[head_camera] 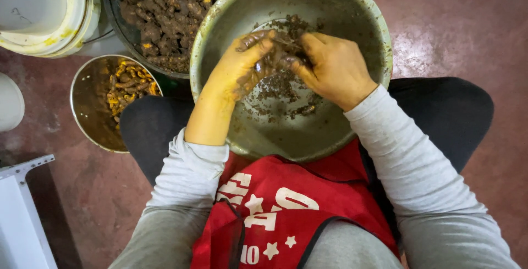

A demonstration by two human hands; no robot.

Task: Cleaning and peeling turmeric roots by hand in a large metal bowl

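- Both hands are down in the big metal bowl (220, 38) that fills the upper middle of the frame, resting across the person's knees.
- Left hand (236, 65) is stained yellow and muddy, fingers curled round a dirt-caked root (275, 54) at the centre of the bowl.
- Right hand (333, 68) meets it from the right side, thumb and fingers pinched onto the same root. There might be a small blade in there, honestly can't tell with all the mud.
- Brown peelings (283, 90) lie scattered over the bowl's floor just below the hands.
- Upper left of centre: a heap of unpeeled muddy roots (165, 10) in another basin, touching the big bowl's rim.
- Left of frame, on the reddish floor (440, 38): a smaller steel bowl (88, 101) holding bright orange peeled roots (129, 85) (way cleaner looking than the rest).
- Top left corner has a white bucket (71, 21) with yellow smears.
- Bottom middle: a red apron (275, 203) over grey sleeves.
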